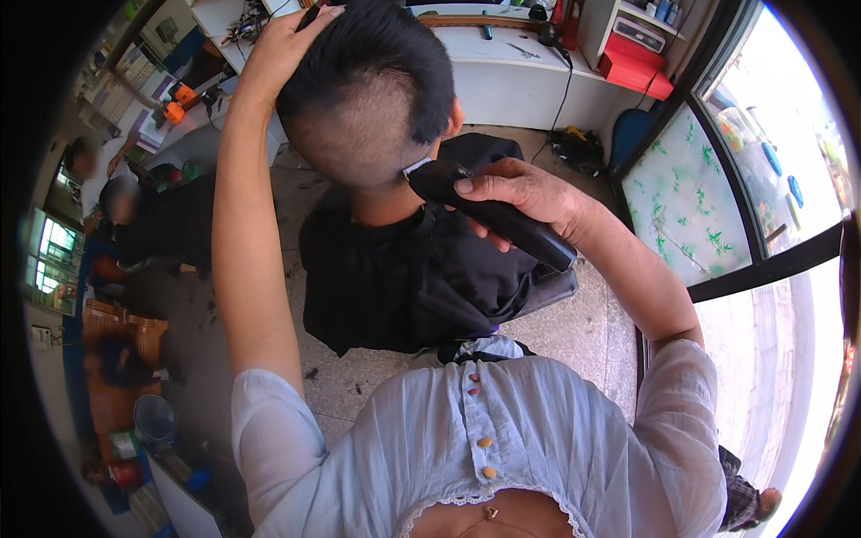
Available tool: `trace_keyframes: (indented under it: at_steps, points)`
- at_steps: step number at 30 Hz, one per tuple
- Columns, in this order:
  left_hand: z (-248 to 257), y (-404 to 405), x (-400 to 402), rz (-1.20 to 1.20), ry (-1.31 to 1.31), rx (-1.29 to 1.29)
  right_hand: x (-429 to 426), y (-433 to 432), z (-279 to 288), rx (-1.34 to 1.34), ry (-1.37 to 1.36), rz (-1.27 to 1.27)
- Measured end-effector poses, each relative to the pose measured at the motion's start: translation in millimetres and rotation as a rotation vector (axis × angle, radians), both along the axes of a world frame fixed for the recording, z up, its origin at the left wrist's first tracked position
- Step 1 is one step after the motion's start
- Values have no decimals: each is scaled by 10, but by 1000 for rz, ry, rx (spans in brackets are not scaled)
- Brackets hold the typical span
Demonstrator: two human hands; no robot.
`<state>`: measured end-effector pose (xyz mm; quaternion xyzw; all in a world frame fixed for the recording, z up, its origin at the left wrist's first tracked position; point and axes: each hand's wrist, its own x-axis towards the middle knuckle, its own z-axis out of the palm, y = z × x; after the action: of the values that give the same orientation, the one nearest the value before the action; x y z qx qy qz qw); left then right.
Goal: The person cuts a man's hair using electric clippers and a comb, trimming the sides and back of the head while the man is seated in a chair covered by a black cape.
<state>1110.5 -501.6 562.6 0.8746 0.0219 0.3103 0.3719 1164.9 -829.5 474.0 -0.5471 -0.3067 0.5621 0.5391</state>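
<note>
My right hand [521, 195] grips a black hair clipper [494, 212]. The clipper's metal blade meets the lower back of a seated person's head [366, 87], just above the neck on the right side. Short stubble covers the back of the head, with longer black hair on the top and right. My left hand [289, 44] lies against the upper left of the head and holds a narrow dark object [308, 17], possibly a comb, mostly hidden by the fingers. A black barber's cape [410, 282] drapes over the seated person's shoulders and back.
A white counter [498, 57] in front bears scissors [522, 50] and a hair dryer [551, 37] with a hanging cord. Glass doors [693, 195] stand to the right. Two other people are at the left, one under a dark cape [168, 222]. Hair clippings dot the floor [336, 397].
</note>
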Motion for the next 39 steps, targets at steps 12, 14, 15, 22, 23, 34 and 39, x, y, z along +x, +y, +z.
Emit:
trace_keyframes:
  at_steps: [12, 14, 15, 22, 23, 34, 39]
  points:
    - [63, -317, -64, 129, 46, 136, 189, 18, 499, -85, -139, -13]
    - [40, -293, -83, 113, -22, 96, 229, 39, 565, -55, -91, 13]
    - [34, -277, -96, 123, -22, 94, 242, 41, 586, -56, -91, 23]
    - [77, -319, -142, 156, 29, 135, 408, 64, 699, -17, -116, 61]
    - [76, -322, -146, 164, 39, 115, 424, 71, 714, -1, -110, 65]
    - [103, -412, -153, 169, 39, 155, 380, 0, 642, 155, 14, -14]
    - [58, -211, -129, 107, 32, 151, -21, 36, 392, -63, 72, 96]
